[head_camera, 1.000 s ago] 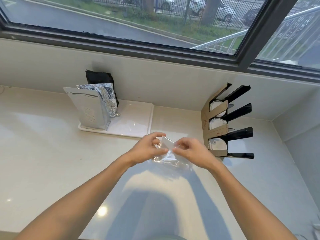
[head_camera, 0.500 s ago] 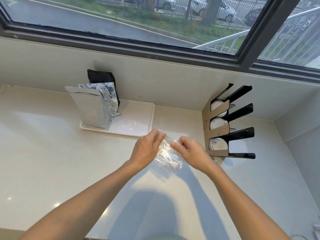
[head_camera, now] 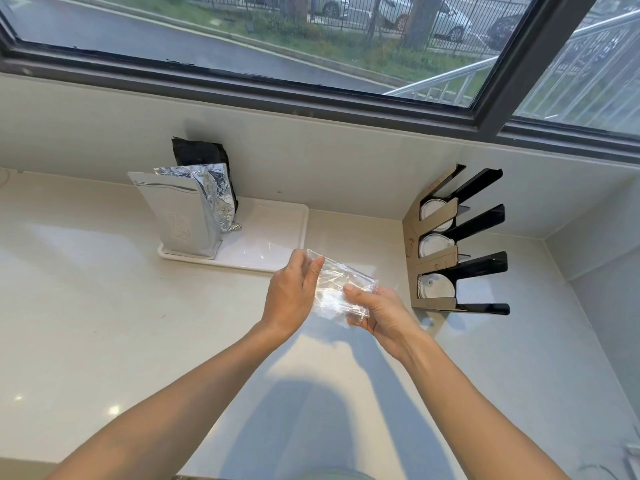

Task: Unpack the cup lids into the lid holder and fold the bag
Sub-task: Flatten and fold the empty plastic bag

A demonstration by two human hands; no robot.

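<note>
Clear plastic bag (head_camera: 341,289), empty and partly folded, is pinched in a two-handed grip, left hand (head_camera: 291,299) and right hand (head_camera: 379,311); judged best: crease firmly between the thumbs, edges aligned.

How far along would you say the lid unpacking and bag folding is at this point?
Unpacking looks done: white lids sit in all three slots of the lid holder. Folding is in hand: the left hand and right hand hold the clear bag, partly flattened. Finishing the fold remains.
</note>
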